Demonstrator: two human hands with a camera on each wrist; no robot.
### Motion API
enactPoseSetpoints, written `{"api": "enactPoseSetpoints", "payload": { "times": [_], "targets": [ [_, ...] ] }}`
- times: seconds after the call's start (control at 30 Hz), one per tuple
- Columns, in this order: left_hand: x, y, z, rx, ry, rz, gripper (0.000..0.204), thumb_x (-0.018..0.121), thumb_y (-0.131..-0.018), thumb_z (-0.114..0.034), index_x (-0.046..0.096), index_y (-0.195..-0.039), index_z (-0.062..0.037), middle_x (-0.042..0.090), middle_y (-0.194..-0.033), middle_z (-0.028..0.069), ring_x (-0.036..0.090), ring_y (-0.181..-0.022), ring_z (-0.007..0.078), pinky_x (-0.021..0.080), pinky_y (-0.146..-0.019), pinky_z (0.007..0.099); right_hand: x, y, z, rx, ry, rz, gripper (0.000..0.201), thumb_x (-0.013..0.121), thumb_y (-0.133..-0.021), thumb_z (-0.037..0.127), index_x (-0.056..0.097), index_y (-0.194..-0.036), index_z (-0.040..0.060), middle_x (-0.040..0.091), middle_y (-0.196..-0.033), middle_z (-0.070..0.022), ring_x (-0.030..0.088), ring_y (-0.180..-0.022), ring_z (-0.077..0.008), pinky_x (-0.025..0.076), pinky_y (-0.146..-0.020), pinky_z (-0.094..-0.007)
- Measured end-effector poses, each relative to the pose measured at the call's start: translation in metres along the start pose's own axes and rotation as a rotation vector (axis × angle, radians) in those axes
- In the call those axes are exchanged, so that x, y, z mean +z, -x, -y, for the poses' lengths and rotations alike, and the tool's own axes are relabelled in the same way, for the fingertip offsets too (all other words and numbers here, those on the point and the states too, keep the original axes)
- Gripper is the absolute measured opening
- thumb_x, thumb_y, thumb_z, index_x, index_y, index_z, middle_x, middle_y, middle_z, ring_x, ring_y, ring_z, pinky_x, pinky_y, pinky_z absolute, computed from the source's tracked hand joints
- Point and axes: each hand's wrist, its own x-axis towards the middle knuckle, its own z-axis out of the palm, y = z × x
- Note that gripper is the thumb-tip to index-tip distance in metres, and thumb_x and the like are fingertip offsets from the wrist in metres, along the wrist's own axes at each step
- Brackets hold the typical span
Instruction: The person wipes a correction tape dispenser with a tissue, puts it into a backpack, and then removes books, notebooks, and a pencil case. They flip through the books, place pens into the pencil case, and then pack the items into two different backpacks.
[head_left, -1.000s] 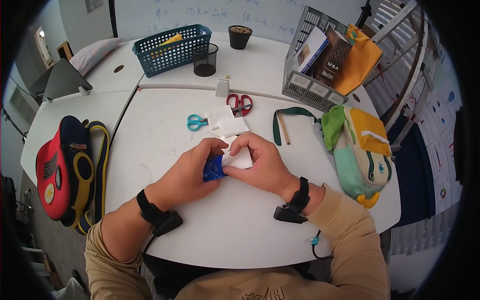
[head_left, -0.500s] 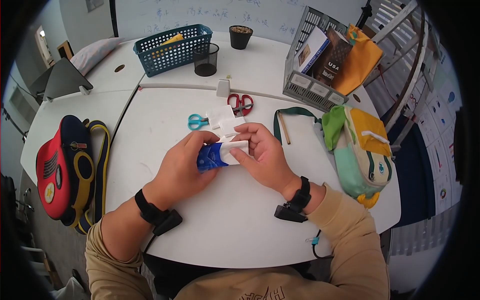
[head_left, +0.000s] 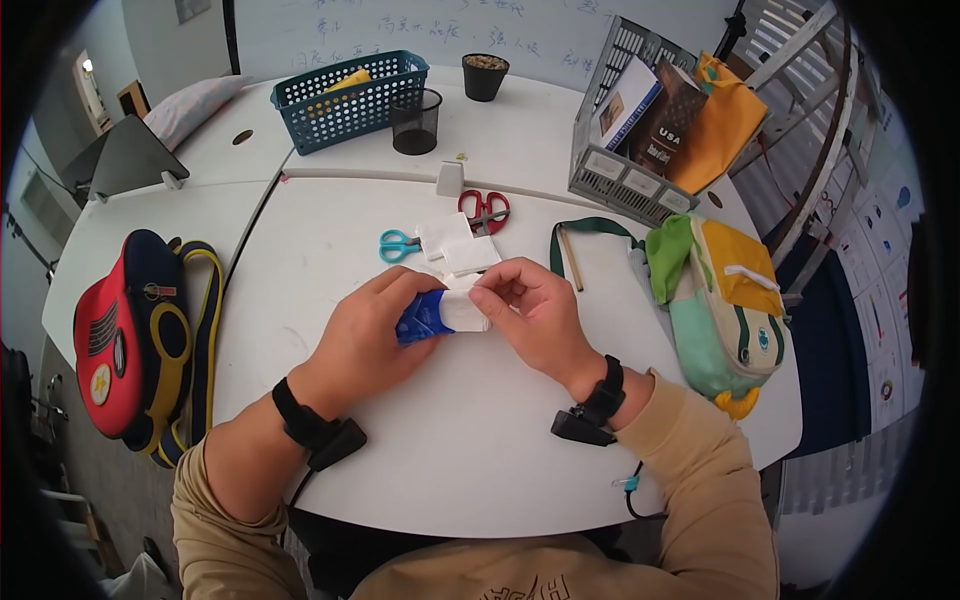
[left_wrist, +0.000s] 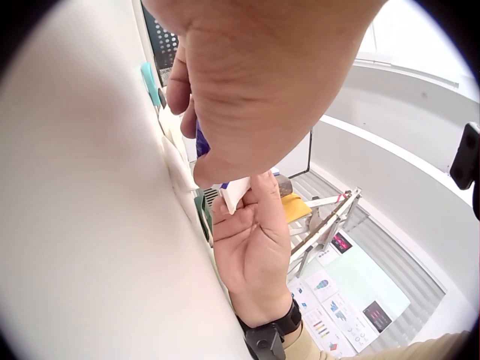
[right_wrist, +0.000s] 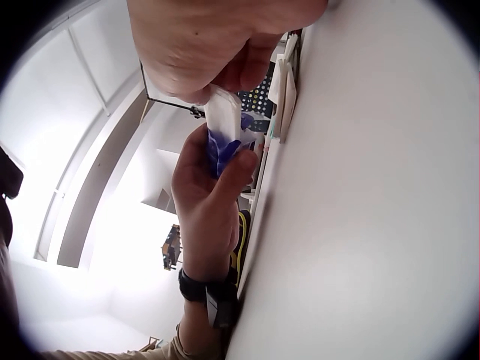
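My left hand point(head_left: 370, 320) grips a blue tissue packet point(head_left: 424, 316) by its closed end, thumb along the near side and fingers along the far side. White folded tissues point(head_left: 462, 312) stick out of the packet's right end. At their far right corner, the thumb and forefinger of my right hand point(head_left: 540, 318) pinch the tissue edge. The right wrist view shows the tissue stack point(right_wrist: 223, 114) rising from the blue wrapper point(right_wrist: 219, 150) toward those fingertips. Just beyond the hands, white folded tissues point(head_left: 447, 238) lie on the table beside teal scissors point(head_left: 397, 246) and red scissors point(head_left: 484, 211).
A red and navy bag point(head_left: 130, 335) lies at the left, a green and yellow backpack point(head_left: 722, 310) at the right. Farther back stand a teal basket point(head_left: 350, 105), a mesh pen cup point(head_left: 415, 125), a small pot point(head_left: 484, 80) and a grey crate point(head_left: 625, 185) of books.
The tissues came into fuller view as the hands drew apart. The right thumb then moved off the tissues' face to their far corner, while the left hand kept its hold on the packet.
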Motion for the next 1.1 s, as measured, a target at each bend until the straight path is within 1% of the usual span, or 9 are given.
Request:
{"api": "enactPoseSetpoints", "payload": {
  "times": [0.1, 0.2, 0.4, 0.6, 0.73, 0.8, 0.9, 1.03, 1.1],
  "targets": [
    [0.002, 0.002, -0.001, 0.024, 0.029, 0.050, 0.050, 0.092, -0.084, -0.006, 0.072, -0.130, -0.0040, 0.076, -0.118, 0.0157, 0.078, -0.105, 0.0394, 0.065, -0.089, 0.0433, 0.003, 0.002, 0.008, 0.100, -0.064, 0.060, 0.009, 0.081, -0.108, 0.001, 0.077, -0.117, -0.0022, 0.077, -0.109, -0.0037, 0.073, -0.093, -0.0071, 0.062, -0.082, -0.0238],
    [0.003, 0.001, -0.003, 0.047, 0.045, 0.063, 0.049, 0.092, -0.086, -0.007, 0.072, -0.131, -0.0052, 0.076, -0.119, 0.0151, 0.079, -0.105, 0.0391, 0.066, -0.089, 0.0439, 0.007, 0.002, 0.005, -0.008, -0.049, 0.089, 0.009, 0.080, -0.108, -0.001, 0.080, -0.117, -0.0022, 0.079, -0.111, -0.0042, 0.075, -0.094, -0.0079, 0.063, -0.081, -0.0245],
    [0.003, -0.001, -0.003, 0.027, 0.052, -0.002, 0.050, 0.094, -0.082, -0.002, 0.072, -0.127, -0.0018, 0.076, -0.119, 0.0164, 0.079, -0.107, 0.0371, 0.066, -0.093, 0.0421, 0.006, 0.003, 0.003, 0.044, -0.027, 0.040, 0.016, 0.084, -0.106, 0.003, 0.082, -0.122, -0.0017, 0.082, -0.113, -0.0042, 0.076, -0.093, -0.0072, 0.063, -0.084, -0.0230],
    [0.008, 0.000, 0.001, 0.094, 0.096, 0.002, 0.051, 0.096, -0.080, -0.001, 0.072, -0.126, -0.0021, 0.077, -0.118, 0.0159, 0.079, -0.105, 0.0359, 0.066, -0.093, 0.0412, 0.005, 0.004, 0.007, 0.111, -0.019, 0.079, 0.014, 0.087, -0.105, 0.004, 0.082, -0.118, 0.0004, 0.080, -0.102, 0.0012, 0.070, -0.087, -0.0024, 0.057, -0.078, -0.0194],
    [0.008, -0.001, -0.001, 0.114, 0.117, -0.001, 0.055, 0.097, -0.079, -0.001, 0.072, -0.128, -0.0031, 0.077, -0.119, 0.0157, 0.079, -0.105, 0.0352, 0.066, -0.094, 0.0412, 0.000, 0.003, 0.002, 0.095, 0.059, 0.112, 0.026, 0.090, -0.103, 0.007, 0.078, -0.125, 0.0025, 0.078, -0.109, 0.0010, 0.069, -0.093, -0.0018, 0.056, -0.081, -0.0194],
    [0.005, -0.002, -0.004, 0.129, 0.135, 0.024, 0.054, 0.095, -0.084, -0.003, 0.070, -0.132, -0.0029, 0.074, -0.123, 0.0166, 0.078, -0.110, 0.0375, 0.066, -0.096, 0.0433, 0.000, 0.003, 0.003, 0.053, 0.119, 0.090, 0.033, 0.092, -0.102, 0.008, 0.075, -0.129, 0.0025, 0.078, -0.113, -0.0003, 0.070, -0.098, -0.0032, 0.058, -0.084, -0.0210],
    [0.002, -0.003, -0.007, 0.163, 0.148, 0.016, 0.058, 0.096, -0.085, -0.003, 0.068, -0.135, -0.0031, 0.073, -0.126, 0.0166, 0.077, -0.114, 0.0378, 0.066, -0.097, 0.0439, 0.008, -0.001, 0.004, 0.014, 0.004, 0.038, 0.042, 0.091, -0.103, 0.011, 0.071, -0.138, 0.0017, 0.078, -0.123, -0.0040, 0.072, -0.105, -0.0079, 0.062, -0.091, -0.0251],
    [0.002, -0.004, -0.005, 0.180, 0.162, -0.006, 0.062, 0.094, -0.083, 0.001, 0.066, -0.138, -0.0040, 0.072, -0.129, 0.0161, 0.077, -0.116, 0.0365, 0.065, -0.098, 0.0431, 0.003, 0.000, 0.007, 0.297, -0.161, 0.214, 0.044, 0.087, -0.106, 0.008, 0.066, -0.144, 0.0007, 0.077, -0.130, -0.0075, 0.073, -0.113, -0.0113, 0.062, -0.099, -0.0283],
    [0.003, -0.002, -0.002, 0.153, 0.164, -0.002, 0.063, 0.094, -0.080, 0.003, 0.067, -0.137, -0.0048, 0.073, -0.127, 0.0152, 0.077, -0.113, 0.0346, 0.064, -0.098, 0.0411, 0.003, 0.002, 0.003, 0.200, -0.118, 0.200, 0.037, 0.084, -0.107, 0.005, 0.068, -0.141, 0.0001, 0.077, -0.128, -0.0075, 0.074, -0.112, -0.0106, 0.063, -0.097, -0.0280]
  ]
}}
